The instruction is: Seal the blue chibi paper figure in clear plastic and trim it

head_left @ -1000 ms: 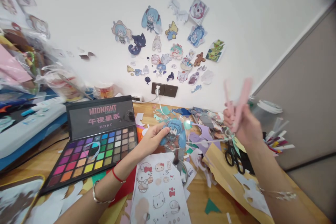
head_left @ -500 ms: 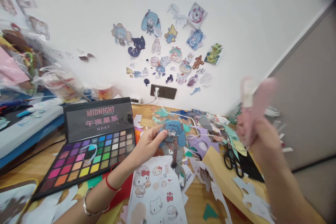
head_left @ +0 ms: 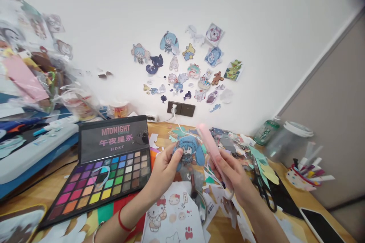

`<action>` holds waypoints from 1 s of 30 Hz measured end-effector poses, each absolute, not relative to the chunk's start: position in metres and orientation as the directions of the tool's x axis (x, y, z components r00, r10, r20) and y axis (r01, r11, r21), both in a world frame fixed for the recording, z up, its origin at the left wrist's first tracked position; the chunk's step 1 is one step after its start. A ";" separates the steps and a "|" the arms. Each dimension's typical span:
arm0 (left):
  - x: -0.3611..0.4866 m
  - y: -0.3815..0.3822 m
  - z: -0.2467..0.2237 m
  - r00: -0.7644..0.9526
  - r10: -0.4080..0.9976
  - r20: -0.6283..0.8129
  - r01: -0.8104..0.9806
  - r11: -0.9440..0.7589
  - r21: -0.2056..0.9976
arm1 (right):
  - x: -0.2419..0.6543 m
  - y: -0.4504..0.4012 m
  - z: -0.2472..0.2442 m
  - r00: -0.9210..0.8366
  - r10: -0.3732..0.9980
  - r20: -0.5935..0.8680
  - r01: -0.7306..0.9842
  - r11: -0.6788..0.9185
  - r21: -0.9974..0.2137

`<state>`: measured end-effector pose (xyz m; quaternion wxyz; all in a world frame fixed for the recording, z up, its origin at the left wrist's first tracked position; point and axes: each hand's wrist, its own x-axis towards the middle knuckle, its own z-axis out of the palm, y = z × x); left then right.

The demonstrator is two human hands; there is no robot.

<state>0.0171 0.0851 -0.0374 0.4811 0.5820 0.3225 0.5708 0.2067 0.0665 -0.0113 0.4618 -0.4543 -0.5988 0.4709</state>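
My left hand point(head_left: 168, 163) pinches a blue-haired cartoon character cutout point(head_left: 188, 152) by its left side, thumb over its front. In my right hand point(head_left: 230, 171) is a pink mini hair straightener point(head_left: 211, 146), tilted with its tip up and to the left, just right of the cutout. A white cord leaves its lower end. Below the hands lies a sheet of cartoon drawings point(head_left: 176, 212). A dark-haired makeup brush point(head_left: 194, 191) rests at its upper right edge.
An open eyeshadow palette point(head_left: 114, 182) lies left of my arm. Paper scraps cover the desk's middle. At right are black scissors point(head_left: 264, 190), a pen holder point(head_left: 303, 178), a phone point(head_left: 325, 224) and a clear tub point(head_left: 291, 140). The wall socket point(head_left: 181, 109) carries a plug.
My right hand has brought the straightener left and down, from far right to beside the cutout. Its two arms stood apart before and now look together. The view has turned slightly.
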 end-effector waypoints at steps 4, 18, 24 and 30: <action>0.019 0.085 -0.041 0.099 0.931 0.351 -0.143 -0.335 0.931 | 0.203 0.067 -0.016 -0.153 0.983 0.101 0.097 0.117 -0.988; 0.030 0.082 -0.051 0.064 0.953 0.295 -0.255 -0.270 0.929 | 0.200 0.068 -0.026 -0.096 0.990 0.100 0.126 0.112 -0.986; 0.028 0.086 -0.052 -0.006 0.937 0.348 -0.134 -0.346 0.929 | 0.195 0.072 -0.035 -0.051 0.985 0.164 0.161 0.170 -0.972; 0.030 0.092 -0.061 0.026 0.942 0.334 -0.156 -0.326 0.932 | 0.194 0.080 -0.046 -0.063 0.982 0.178 0.194 0.187 -0.963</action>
